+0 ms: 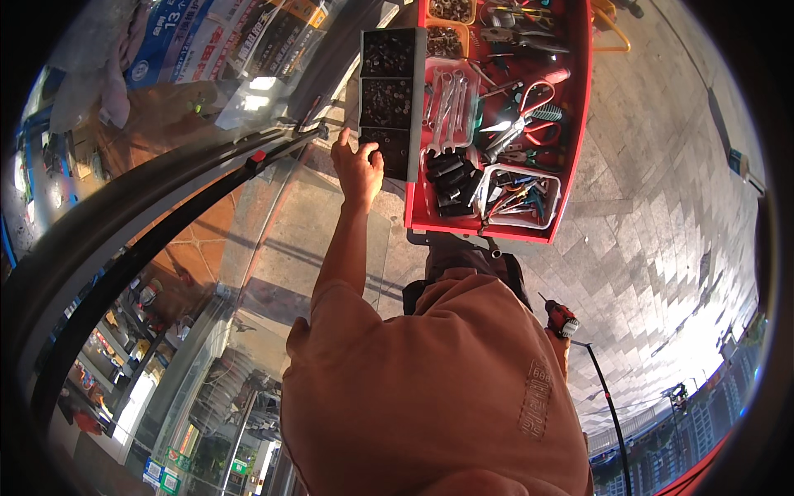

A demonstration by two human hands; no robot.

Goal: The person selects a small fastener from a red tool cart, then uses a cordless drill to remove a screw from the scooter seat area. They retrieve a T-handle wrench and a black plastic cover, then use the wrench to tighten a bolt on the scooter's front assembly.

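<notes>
My left hand (pixel 359 172) is at the left edge of a black compartment tray (pixel 413 99), its fingers apart and nothing visible in them. The fingertips overlap the nearest compartment or its rim; whether they touch it I cannot tell. Small dark metal fasteners (pixel 387 103) fill the compartments. The tray sits along the left side of a red tool drawer (pixel 475 230). Low at my right side, my right hand (pixel 560 347) is closed around a red and black cordless drill (pixel 562 320) with a thin bit in front. My body partly hides that hand.
Inside the drawer are several wrenches (pixel 451 103) in a clear box, large scissors (pixel 518 128), pliers (pixel 533 159), black cylindrical parts (pixel 453 183) and a white basket (pixel 556 207) of small tools. A dark metal frame (pixel 178 211) and glass stand on the left; paving (pixel 637 157) lies right.
</notes>
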